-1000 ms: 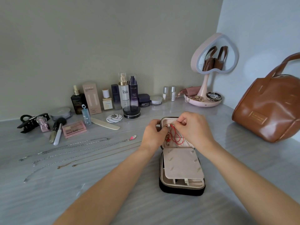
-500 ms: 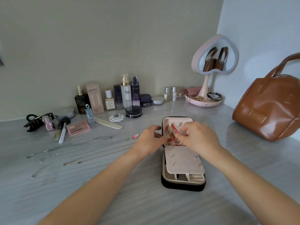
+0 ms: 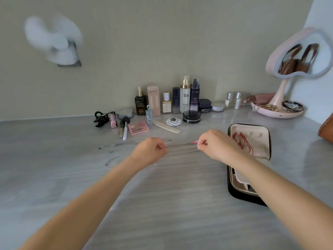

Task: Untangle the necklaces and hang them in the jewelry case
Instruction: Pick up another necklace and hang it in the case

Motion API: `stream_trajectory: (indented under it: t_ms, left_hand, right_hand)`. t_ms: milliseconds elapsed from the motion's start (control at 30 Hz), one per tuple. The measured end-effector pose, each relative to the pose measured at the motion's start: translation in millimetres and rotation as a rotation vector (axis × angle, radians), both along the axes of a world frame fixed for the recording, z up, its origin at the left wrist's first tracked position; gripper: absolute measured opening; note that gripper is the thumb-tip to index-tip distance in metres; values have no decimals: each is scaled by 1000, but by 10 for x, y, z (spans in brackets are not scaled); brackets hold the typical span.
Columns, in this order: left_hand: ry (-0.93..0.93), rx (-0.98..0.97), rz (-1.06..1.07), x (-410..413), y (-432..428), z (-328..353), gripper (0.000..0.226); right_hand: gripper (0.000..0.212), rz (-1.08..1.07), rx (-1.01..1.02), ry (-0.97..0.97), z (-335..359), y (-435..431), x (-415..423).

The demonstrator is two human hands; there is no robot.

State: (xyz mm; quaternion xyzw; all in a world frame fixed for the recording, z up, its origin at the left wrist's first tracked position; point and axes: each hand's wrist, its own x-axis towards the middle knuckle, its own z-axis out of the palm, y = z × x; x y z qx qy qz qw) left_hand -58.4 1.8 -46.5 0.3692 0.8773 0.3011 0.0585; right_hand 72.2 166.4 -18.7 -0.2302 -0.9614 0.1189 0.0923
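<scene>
Item: fingertips [image 3: 163, 149] of your left hand [image 3: 149, 153], curled into a tight pinch on the thin silver chain necklaces [image 3: 180, 145]. Blur hid which strand they had. Item: fingertips [image 3: 201, 144] of your right hand [image 3: 219, 145], likewise closed in a pinch, at the right end of the same run and just beside a small pink charm [image 3: 195, 141]. Item: the chains themselves, several, lay side by side on the pale grey streaked tabletop [image 3: 162, 195]. They ran out to the left past your left hand, with their far ends apart from one another. Item: black zip-edged jewelry case with cream lining [image 3: 259, 148], open just beside your right hand. A red cord necklace [image 3: 242, 141] was already in the left of its lid, and the pegs to the right of the cord looked free. Handling note, as a judgement: the step in hand was lifting one chain clear of its neighbours, and it called for one strand only between the two pinches. You would have done well to keep the pull light and to raise the strand straight up, so the others dropped away. If a second strand rose with it, the better course was to lower it and part the two on the table. A free peg away from the red cord would have spared you a fresh snag.
</scene>
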Motion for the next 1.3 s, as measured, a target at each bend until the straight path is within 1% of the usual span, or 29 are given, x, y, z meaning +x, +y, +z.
stream_trajectory:
  t_ms: [100, 167, 233, 267, 333, 433, 533, 600, 633, 700, 767, 833, 867, 933, 1000, 1067, 1167, 1200, 1300]
  left_hand:
    - [98, -76, -15, -18, -83, -154, 24]
    - [162, -93, 1, -14, -89, -196, 32]
    - [193, -100, 1, -23, -65, -217, 36]
    - [198, -95, -5, -25, -49, -221, 36]
    - [192, -82, -22, -13, -9, -218, 35]
    - [171, -65, -48, -18, 77, -226, 28]
    - [111, 1, -82, -15, 154, -227, 20]
    - [70, 37, -78, 8, 191, -203, 24]
    - [46, 61, -75, 23, 211, -182, 26]
    - [-70, 156, -60, 65, 240, -122, 29]
    - [-273, 270, -62, 121, 255, -45, 29]
    - [-489, 364, -119, 160, 256, 18, 31]
    - [-552, 379, -144, 171, 247, 50, 34]
    - [-571, 328, -152, 174, 216, 109, 41]
    - [-549, 275, -150, 162, 172, 172, 43]
    - [-523, 233, -147, 131, 131, 236, 34]
    - [-422, 131, -152, 94, 99, 347, 21]
    - [-397, 119, -155, 83, 100, 378, 19]
    - [-340, 121, -189, 98, 126, 481, 22]
  right_hand:
    - [10, 38, -73, -45, -39, -31, -244]
    - [20, 66, -101, -88, -83, -44, -345]
    - [32, 85, -75, -137, -134, -49, -402]
    - [33, 91, -62, -152, -154, -53, -418]
    - [25, 97, -62, -152, -185, -54, -443]
    - [4, 103, -54, -159, -214, -89, -450]
    - [10, 139, 25, -211, -238, -136, -433]
    - [7, 159, 18, -198, -231, -154, -411]
    - [9, 166, -28, -160, -224, -152, -407]
    - [9, 173, -228, -63, -185, -155, -398]
    - [17, 175, -493, 50, -126, -167, -376]
    - [18, 182, -716, 156, -69, -166, -341]
    - [18, 186, -807, 201, -45, -163, -323]
    - [17, 190, -930, 260, -8, -149, -302]
    - [13, 175, -967, 273, 17, -138, -288]
    - [18, 139, -954, 253, 27, -131, -276]
    - [26, 120, -872, 183, 37, -141, -256]
    - [25, 129, -845, 153, 43, -153, -249]
    - [13, 178, -814, 107, 82, -218, -234]
